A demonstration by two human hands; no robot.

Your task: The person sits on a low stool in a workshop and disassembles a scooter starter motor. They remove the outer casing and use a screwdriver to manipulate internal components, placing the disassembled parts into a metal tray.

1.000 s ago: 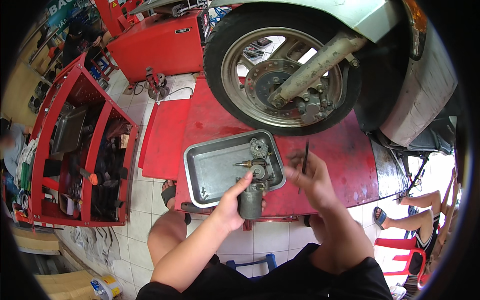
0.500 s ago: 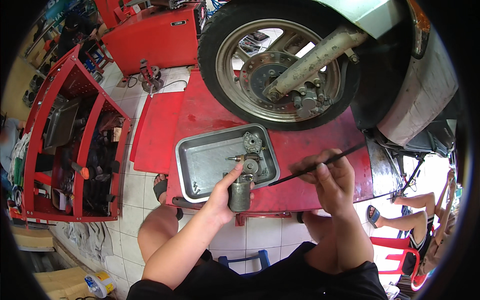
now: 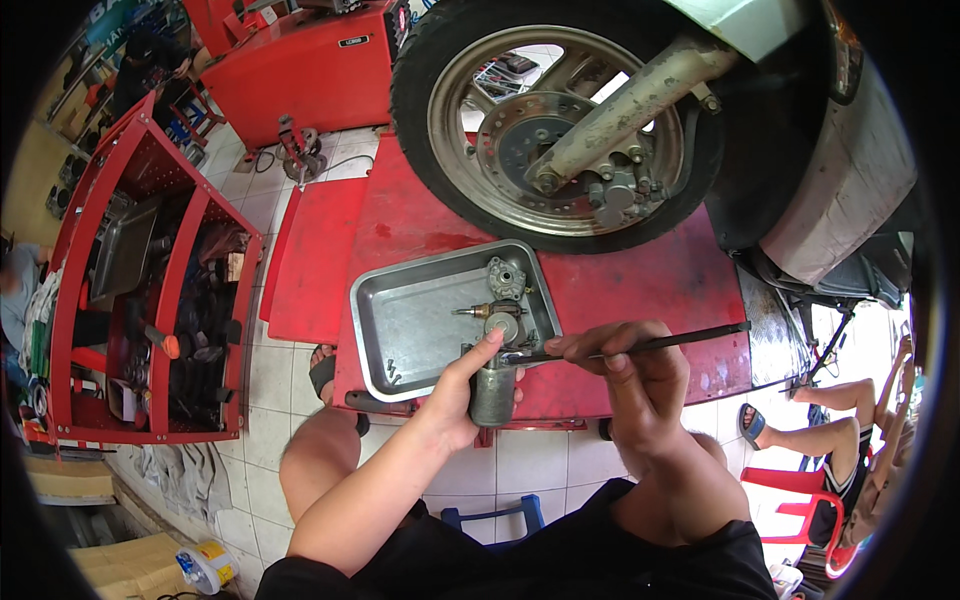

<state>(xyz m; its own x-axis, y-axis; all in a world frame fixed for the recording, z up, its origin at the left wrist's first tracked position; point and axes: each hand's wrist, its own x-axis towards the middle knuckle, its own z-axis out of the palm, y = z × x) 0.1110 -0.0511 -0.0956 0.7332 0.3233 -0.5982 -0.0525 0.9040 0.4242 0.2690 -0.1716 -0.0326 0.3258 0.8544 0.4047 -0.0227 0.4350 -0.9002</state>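
Note:
My left hand (image 3: 463, 398) is closed round an upright grey metal cylindrical part (image 3: 491, 395), its thumb near the top fitting. My right hand (image 3: 630, 370) grips a long, thin black rod (image 3: 690, 336), held almost level with its left end at the top of that part. Behind them a steel tray (image 3: 395, 319) holds a round cast housing (image 3: 506, 279), a small shafted part (image 3: 486, 310), a round disc and small bolts (image 3: 395, 374). The tray rests on a red platform (image 3: 620, 300).
A scooter's front wheel (image 3: 430, 120) and body (image 3: 820, 210) loom over the platform. At left stands a red tool cart (image 3: 90, 300). A person (image 3: 150, 70) is at the upper left, another (image 3: 20, 290) beside the cart. A seated person's legs (image 3: 840, 430) and red chair (image 3: 800, 480) are at right.
My right hand has turned the rod from upright to nearly level and brought its left end leftward onto the top of the cylindrical part, which stays in my left hand.

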